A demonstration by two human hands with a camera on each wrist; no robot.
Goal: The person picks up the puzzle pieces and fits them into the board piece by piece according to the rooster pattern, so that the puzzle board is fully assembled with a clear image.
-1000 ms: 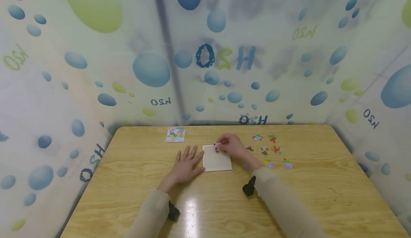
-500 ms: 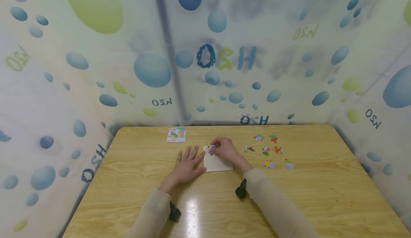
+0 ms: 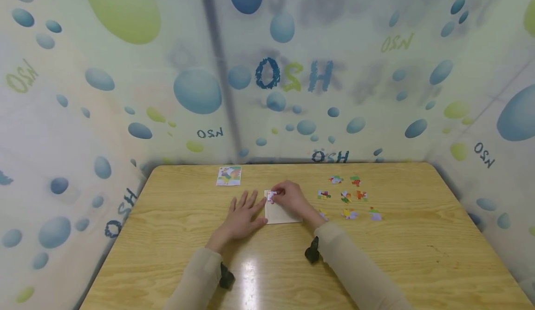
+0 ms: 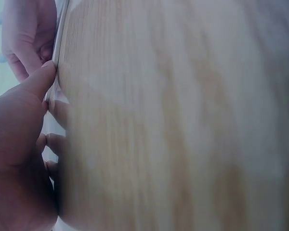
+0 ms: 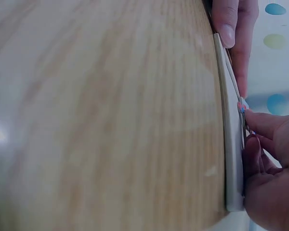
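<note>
A white square puzzle tray (image 3: 283,215) lies on the table between both hands. My right hand (image 3: 293,199) pinches a small colourful jigsaw piece (image 3: 270,196) at the tray's far left corner. In the right wrist view, thumb and fingertips hold that jigsaw piece (image 5: 243,109) low over the tray's surface, its edge (image 5: 229,144) seen side-on. My left hand (image 3: 241,218) rests on the table with its fingers spread, thumb and index fingertip at the tray's left edge. The left wrist view shows the left hand (image 4: 19,127) from the side, close to the tabletop.
Several loose jigsaw pieces (image 3: 345,196) lie spread on the table (image 3: 401,254) to the right of the tray. A square picture card (image 3: 229,175) lies at the back left. A patterned curtain (image 3: 355,68) rises behind the table's far edge.
My right hand has moved left and slightly nearer, carrying the jigsaw piece from above the tray's far edge into its far left corner. The left hand stays at the tray's left side.
</note>
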